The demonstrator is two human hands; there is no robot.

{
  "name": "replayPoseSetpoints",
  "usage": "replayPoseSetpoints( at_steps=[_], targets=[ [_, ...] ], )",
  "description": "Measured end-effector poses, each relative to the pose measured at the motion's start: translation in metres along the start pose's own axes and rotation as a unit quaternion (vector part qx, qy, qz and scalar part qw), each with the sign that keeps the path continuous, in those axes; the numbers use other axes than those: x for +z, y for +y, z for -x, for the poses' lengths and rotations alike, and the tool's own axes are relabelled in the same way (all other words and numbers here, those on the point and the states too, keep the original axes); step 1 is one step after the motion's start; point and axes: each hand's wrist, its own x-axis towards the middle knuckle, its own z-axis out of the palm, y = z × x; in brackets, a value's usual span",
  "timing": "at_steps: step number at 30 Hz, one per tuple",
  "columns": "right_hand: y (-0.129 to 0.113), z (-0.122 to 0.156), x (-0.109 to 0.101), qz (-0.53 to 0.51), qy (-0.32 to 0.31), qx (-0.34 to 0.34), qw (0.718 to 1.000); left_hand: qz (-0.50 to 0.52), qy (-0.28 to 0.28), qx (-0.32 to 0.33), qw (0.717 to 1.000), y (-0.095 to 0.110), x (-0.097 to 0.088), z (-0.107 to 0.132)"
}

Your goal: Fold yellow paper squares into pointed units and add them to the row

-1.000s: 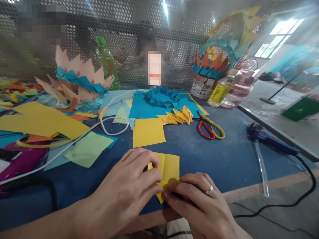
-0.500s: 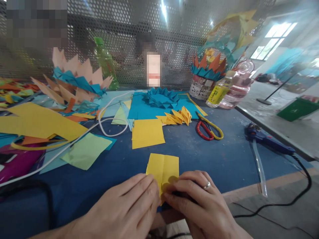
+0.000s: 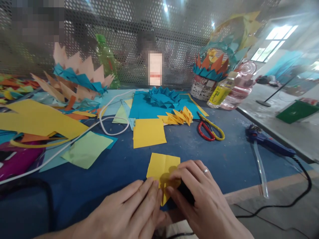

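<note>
A small yellow paper sheet (image 3: 159,165) with a crease down its middle lies near the table's front edge. Its lower corners are folded inward to a point toward me. My left hand (image 3: 131,205) is closed, its fingers pressed together and holding down the lower left side of the paper. With thumb and fingertips, my right hand (image 3: 193,186), a ring on one finger, pinches the lower right fold. Just beyond lies a stack of yellow paper squares (image 3: 149,133). Folded yellow paper pieces (image 3: 181,116) are lined up behind the stack.
Scissors (image 3: 211,129) with red and yellow handles and a blue glue gun (image 3: 271,141) lie to the right. A blue folded-paper ring (image 3: 163,98) rests at the back. On the left are a white cable (image 3: 101,121), green paper (image 3: 87,151) and peach folded paper (image 3: 77,63). Bottles (image 3: 221,91) stand back right.
My right hand has risen slightly and moved up along the paper's right side, its fingers more bent. My left hand stays nearly in place. The lower fold shows more now.
</note>
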Motion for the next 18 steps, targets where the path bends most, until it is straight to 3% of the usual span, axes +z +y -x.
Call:
replayPoseSetpoints(
  at_steps=[18],
  targets=[
    [-0.0046,-0.0048,0.0063,0.015,0.022,0.020,0.999,0.000,0.003,0.031,1.000,0.0004,-0.0006,0.0009]
  ],
)
